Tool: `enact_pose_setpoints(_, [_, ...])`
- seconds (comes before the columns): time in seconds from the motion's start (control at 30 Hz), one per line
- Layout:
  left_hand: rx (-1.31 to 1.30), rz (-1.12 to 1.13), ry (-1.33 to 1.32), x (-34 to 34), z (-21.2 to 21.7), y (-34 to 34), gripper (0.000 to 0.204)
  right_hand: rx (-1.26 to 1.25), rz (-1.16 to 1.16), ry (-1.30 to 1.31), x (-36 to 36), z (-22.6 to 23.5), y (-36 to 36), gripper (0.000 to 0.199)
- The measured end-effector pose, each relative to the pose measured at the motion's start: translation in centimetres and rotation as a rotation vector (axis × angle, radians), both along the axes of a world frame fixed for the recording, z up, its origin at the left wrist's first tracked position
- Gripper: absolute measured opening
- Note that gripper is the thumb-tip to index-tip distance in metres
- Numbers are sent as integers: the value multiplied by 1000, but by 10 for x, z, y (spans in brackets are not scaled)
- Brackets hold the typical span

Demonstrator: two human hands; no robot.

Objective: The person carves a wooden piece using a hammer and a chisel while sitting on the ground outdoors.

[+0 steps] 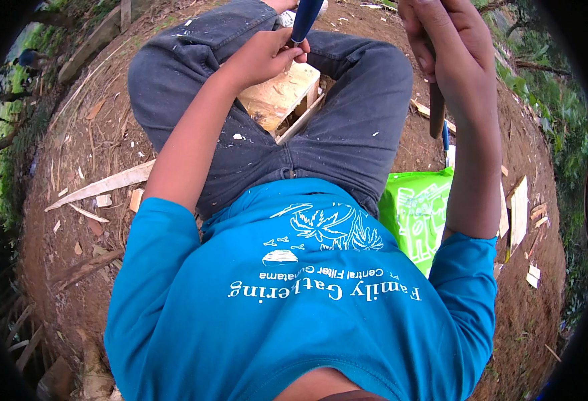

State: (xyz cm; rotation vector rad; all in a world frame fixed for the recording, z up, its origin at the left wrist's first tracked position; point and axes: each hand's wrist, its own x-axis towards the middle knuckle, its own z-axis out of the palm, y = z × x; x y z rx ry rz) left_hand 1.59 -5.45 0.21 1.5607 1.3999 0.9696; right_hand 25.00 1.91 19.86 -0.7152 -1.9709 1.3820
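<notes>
My left hand (pixel 270 55) is closed round the lower end of a blue-handled chisel (pixel 306 20), held upright above a pale wood block (pixel 270 97). Its blade is mostly hidden by my fingers. The block sits between my crossed legs, and a dark hollow shows at its right side. Raised at the upper right, my right hand (pixel 451 43) grips a brown wooden handle (pixel 437 110); whatever tops that handle lies outside the picture.
A bright green bag (pixel 414 207) lies beside my right hip, with another blue-handled tool (pixel 446 137) next to it. Wood offcuts (pixel 518 214) and a long pointed splinter (pixel 110 184) are scattered on the brown soil. Logs (pixel 93 43) lie at the far left.
</notes>
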Motion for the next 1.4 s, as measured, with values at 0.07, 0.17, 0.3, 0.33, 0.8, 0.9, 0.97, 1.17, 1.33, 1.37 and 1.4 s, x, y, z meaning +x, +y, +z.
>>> enact_pose_setpoints(0.07, [8, -4, -18, -1, 3, -2, 13, 35, 17, 40, -3, -1, -3, 26])
enact_pose_setpoints(0.17, [-6, 10, -54, -3, 3, -2, 15, 63, 9, 97, -9, 2, -13, 26])
enact_pose_setpoints(0.3, [106, 26, -185, 0, 8, 7, 27, -15, -15, 27, 0, -19, -7, 27])
enact_pose_setpoints(0.33, [145, 44, -260, 3, 10, 12, 30, -69, -42, 0, 2, -22, -7, 27])
enact_pose_setpoints(0.8, [82, 37, -506, 6, 20, 69, 39, -303, -218, 120, 38, -73, -15, 34])
enact_pose_setpoints(0.9, [22, -41, -439, 17, 28, 67, 40, -323, -247, 125, 42, -73, -16, 33])
enact_pose_setpoints(0.97, [40, -73, -433, 16, 20, 68, 45, -334, -258, 134, 43, -73, -16, 33])
enact_pose_setpoints(1.17, [128, -28, -325, 10, 2, 70, 52, -356, -261, 135, 45, -78, -18, 33])
enact_pose_setpoints(1.33, [186, -40, -389, 9, 3, 69, 52, -356, -225, 104, 42, -75, -21, 33])
enact_pose_setpoints(1.37, [189, -38, -366, 8, 4, 70, 52, -350, -221, 94, 42, -75, -21, 33])
enact_pose_setpoints(1.4, [192, -37, -342, 8, 5, 70, 52, -344, -216, 84, 42, -75, -21, 33])
